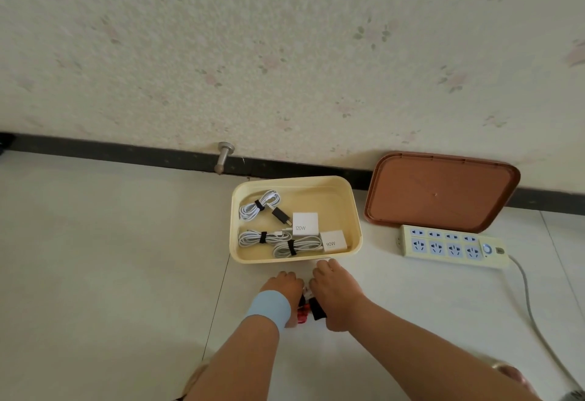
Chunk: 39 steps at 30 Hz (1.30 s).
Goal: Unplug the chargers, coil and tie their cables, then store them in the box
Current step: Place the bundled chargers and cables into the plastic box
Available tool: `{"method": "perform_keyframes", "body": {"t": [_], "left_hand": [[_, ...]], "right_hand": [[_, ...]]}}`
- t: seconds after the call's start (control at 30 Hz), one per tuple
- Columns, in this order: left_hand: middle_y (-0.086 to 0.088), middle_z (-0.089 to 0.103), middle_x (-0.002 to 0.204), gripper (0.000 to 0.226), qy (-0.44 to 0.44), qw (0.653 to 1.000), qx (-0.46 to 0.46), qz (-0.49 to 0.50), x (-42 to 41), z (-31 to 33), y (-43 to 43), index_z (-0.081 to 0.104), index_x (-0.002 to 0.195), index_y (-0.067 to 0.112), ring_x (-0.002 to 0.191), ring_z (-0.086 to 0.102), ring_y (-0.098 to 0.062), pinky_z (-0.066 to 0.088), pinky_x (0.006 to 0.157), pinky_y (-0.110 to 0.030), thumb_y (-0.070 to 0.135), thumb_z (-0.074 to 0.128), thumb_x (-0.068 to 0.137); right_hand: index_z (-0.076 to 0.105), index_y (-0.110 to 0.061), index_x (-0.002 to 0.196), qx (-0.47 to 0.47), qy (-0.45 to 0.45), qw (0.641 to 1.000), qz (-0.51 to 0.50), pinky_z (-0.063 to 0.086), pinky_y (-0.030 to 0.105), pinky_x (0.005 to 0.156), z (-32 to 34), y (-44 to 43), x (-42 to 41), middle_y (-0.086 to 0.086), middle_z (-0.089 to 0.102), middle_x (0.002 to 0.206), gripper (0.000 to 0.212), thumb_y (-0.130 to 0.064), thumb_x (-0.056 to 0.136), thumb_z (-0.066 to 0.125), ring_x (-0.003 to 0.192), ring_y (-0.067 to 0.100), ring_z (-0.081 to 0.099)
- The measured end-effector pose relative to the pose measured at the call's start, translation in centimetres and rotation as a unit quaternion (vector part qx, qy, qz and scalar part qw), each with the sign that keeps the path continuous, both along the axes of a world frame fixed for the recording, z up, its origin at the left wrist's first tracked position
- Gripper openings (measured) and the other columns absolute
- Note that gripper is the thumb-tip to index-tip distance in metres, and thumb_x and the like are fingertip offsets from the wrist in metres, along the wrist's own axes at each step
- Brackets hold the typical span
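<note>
A cream box (354, 210) stands open on the floor by the wall. Inside lie three coiled white cables with black ties (259, 205) and two white charger bricks marked 120W (305, 223) and 90W (333, 241). Just in front of the box, my left hand (283, 286), with a blue wristband, and my right hand (335, 289) are close together around a red cable (302, 316) and a black strap (317, 308). Most of that bundle is hidden between my hands. The pale green power strip (449, 246) at the right has nothing plugged into it.
A brown lid (440, 191) leans against the wall behind the power strip. The strip's grey cord (531, 312) runs toward the lower right. A metal door stop (223, 156) sticks out of the skirting. White floor tiles lie to the left.
</note>
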State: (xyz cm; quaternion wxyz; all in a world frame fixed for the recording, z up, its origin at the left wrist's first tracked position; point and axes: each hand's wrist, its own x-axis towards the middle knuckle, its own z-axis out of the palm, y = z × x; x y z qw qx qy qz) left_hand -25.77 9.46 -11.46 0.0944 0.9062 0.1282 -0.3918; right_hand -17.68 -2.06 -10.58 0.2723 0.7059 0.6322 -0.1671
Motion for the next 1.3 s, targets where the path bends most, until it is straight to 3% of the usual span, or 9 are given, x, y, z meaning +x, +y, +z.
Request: {"method": "perform_keyframes", "body": {"t": [0.13, 0.23, 0.4, 0.6, 0.8, 0.93, 1.1, 1.2, 1.3], "left_hand": [[-0.002, 0.063, 0.114, 0.048, 0.074, 0.99, -0.076, 0.098, 0.5, 2.8, 1.3, 0.05, 0.127, 0.023, 0.09, 0.063, -0.023, 0.054, 0.075, -0.032, 0.039, 0.064, 0.084], [-0.001, 0.062, 0.11, 0.046, 0.11, 0.975, -0.124, 0.146, 1.7, 5.7, 3.3, 0.055, 0.126, 0.03, 0.085, 0.062, -0.019, 0.055, 0.073, -0.029, 0.031, 0.066, 0.081], [-0.003, 0.064, 0.094, 0.035, 0.025, 0.96, -0.181, 0.211, 3.9, 9.1, 6.7, 0.066, 0.108, 0.025, 0.073, 0.057, -0.019, 0.049, 0.064, -0.028, 0.02, 0.058, 0.075], [0.009, 0.058, 0.118, 0.039, -0.211, 0.937, -0.122, 0.25, 5.1, 8.2, 9.6, 0.056, 0.12, 0.038, 0.101, 0.059, -0.018, 0.053, 0.09, -0.034, 0.027, 0.066, 0.084], [0.001, 0.059, 0.129, 0.046, -0.268, 0.93, -0.041, 0.249, 6.6, 4.8, 10.6, 0.046, 0.138, 0.034, 0.105, 0.061, -0.024, 0.052, 0.096, -0.038, 0.012, 0.048, 0.098], [0.003, 0.047, 0.14, 0.054, -0.308, 0.92, -0.019, 0.241, 7.6, 3.0, 11.0, 0.041, 0.142, 0.033, 0.125, 0.049, -0.026, 0.044, 0.105, -0.039, 0.01, 0.052, 0.095], [0.002, 0.039, 0.143, 0.054, -0.33, 0.926, 0.011, 0.183, 8.3, 1.9, 10.5, 0.039, 0.143, 0.031, 0.13, 0.04, -0.024, 0.042, 0.102, -0.038, 0.009, 0.053, 0.095], [0.002, 0.033, 0.152, 0.049, -0.236, 0.966, 0.036, 0.102, 8.7, 0.8, 10.7, 0.036, 0.148, 0.028, 0.142, 0.028, -0.023, 0.033, 0.113, -0.043, 0.023, 0.047, 0.1], [0.0, 0.022, 0.159, 0.056, -0.167, 0.979, 0.013, 0.117, 8.8, 0.3, 11.1, 0.03, 0.152, 0.024, 0.148, 0.019, -0.023, 0.028, 0.117, -0.045, 0.025, 0.05, 0.099]], "right_hand": [[0.058, -0.016, 0.11, 0.039, 0.102, 0.992, -0.056, 0.041, 0.036, 0.088, 0.7, -0.5, 0.7, 0.003, 0.06, 0.1, 0.041, -0.044, 0.079, 0.065, 0.09, 0.022, 0.046], [0.055, -0.025, 0.1, 0.055, 0.201, 0.967, -0.148, 0.051, 0.031, 0.077, 2.6, -0.5, 1.6, -0.003, 0.06, 0.086, 0.036, -0.047, 0.074, 0.067, 0.08, 0.018, 0.056], [0.052, -0.031, 0.094, 0.151, 0.256, 0.927, -0.231, 0.049, 0.028, 0.064, 6.1, 0.8, 4.3, -0.009, 0.057, 0.082, 0.027, -0.043, 0.072, 0.063, 0.076, 0.013, 0.055], [0.048, -0.033, 0.133, 0.206, 0.187, 0.915, -0.293, 0.049, 0.035, 0.088, 6.5, 4.6, 8.0, -0.006, 0.058, 0.118, 0.061, -0.042, 0.078, 0.072, 0.111, 0.018, 0.05], [0.041, -0.029, 0.144, 0.183, 0.154, 0.914, -0.329, 0.047, 0.045, 0.101, 4.2, 7.5, 11.4, 0.004, 0.052, 0.137, 0.073, -0.011, 0.081, 0.071, 0.129, 0.029, 0.045], [0.038, -0.031, 0.148, 0.195, 0.157, 0.9, -0.356, 0.046, 0.047, 0.105, 1.9, 7.7, 13.1, 0.004, 0.046, 0.143, 0.077, -0.014, 0.081, 0.073, 0.131, 0.03, 0.045], [0.042, -0.03, 0.147, 0.184, 0.103, 0.916, -0.342, 0.044, 0.048, 0.109, 0.6, 7.9, 13.6, 0.009, 0.033, 0.143, 0.073, -0.028, 0.081, 0.074, 0.133, 0.033, 0.039], [0.035, -0.022, 0.149, 0.205, 0.079, 0.924, -0.311, 0.035, 0.044, 0.115, 0.4, 7.7, 13.2, 0.008, 0.04, 0.143, 0.077, -0.024, 0.082, 0.072, 0.136, 0.03, 0.038], [0.038, -0.019, 0.138, 0.208, 0.04, 0.929, -0.303, 0.037, 0.041, 0.11, 0.4, 7.3, 13.2, 0.004, 0.056, 0.132, 0.066, -0.036, 0.081, 0.069, 0.125, 0.026, 0.05]]}}
